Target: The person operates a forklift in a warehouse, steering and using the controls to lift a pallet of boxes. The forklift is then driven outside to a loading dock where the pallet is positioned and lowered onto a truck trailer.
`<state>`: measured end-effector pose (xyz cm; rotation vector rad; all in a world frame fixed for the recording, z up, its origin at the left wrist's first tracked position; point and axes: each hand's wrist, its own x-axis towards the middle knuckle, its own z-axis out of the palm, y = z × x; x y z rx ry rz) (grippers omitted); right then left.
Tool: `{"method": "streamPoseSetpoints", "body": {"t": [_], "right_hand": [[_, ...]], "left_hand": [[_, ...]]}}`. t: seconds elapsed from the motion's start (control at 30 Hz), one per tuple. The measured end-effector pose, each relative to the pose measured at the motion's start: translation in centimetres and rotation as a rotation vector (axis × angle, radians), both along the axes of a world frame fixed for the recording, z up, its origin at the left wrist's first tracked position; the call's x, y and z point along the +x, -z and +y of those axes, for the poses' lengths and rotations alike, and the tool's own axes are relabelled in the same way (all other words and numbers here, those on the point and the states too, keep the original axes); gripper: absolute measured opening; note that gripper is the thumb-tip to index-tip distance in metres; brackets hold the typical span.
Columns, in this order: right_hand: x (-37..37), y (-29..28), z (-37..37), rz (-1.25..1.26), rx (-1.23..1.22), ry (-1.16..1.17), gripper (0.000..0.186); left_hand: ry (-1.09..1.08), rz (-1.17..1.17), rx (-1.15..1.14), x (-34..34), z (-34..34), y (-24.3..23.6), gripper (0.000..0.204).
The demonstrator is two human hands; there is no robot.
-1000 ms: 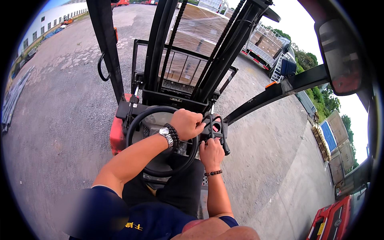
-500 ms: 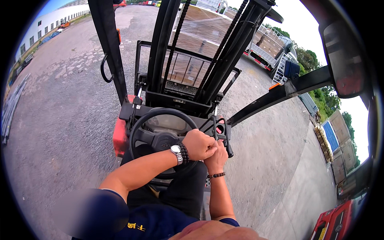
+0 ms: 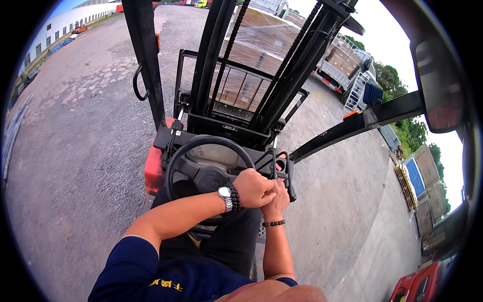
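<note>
steering wheel (image 3: 210,179) stands just in front of the person, above the lap and behind the black mast (image 3: 214,65) of a forklift. the left hand (image 3: 254,189) lies over the right part of its rim, fingers curled together and clamped on it, with the forearm crossing low over the wheel. a silver watch (image 3: 225,192) and dark beads (image 3: 234,196) circle that wrist. the right hand (image 3: 275,202) is just beside, at the black levers (image 3: 292,194) right of the wheel; the left hand partly covers it, so whether its fingers are closed around a lever cannot be told. a beaded bracelet (image 3: 273,223) circles the right wrist. beyond the mast stand wrapped boxes (image 3: 259,48), and farther right is a truck (image 3: 342,68) carrying brown cartons.
</note>
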<state>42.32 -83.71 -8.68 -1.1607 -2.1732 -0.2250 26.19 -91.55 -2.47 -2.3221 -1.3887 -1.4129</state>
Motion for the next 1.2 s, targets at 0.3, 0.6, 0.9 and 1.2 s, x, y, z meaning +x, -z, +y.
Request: {"method": "streamPoseSetpoints", "body": {"t": [0.3,0.6,0.9,1.2], "right_hand": [[1.0,-0.3,1.0,-0.031,0.047,-0.057,0.017],[0.2,-0.6,1.6,0.01,0.065,-0.035,0.031],[0.9,-1.4,3.2,0.012,0.001,0.028,0.031],[0.7,-1.9,2.8,0.019,0.004,-0.009,0.031]], "left_hand": [[-0.051,0.071,0.051,0.5,2.1,0.5,0.028],[-0.168,-0.013,-0.026,-1.4,4.1,-1.3,0.033],[-0.183,0.004,-0.039,-1.6,5.2,-2.5,0.033],[-0.173,0.017,-0.02,-1.0,5.6,-2.4,0.031]]}}
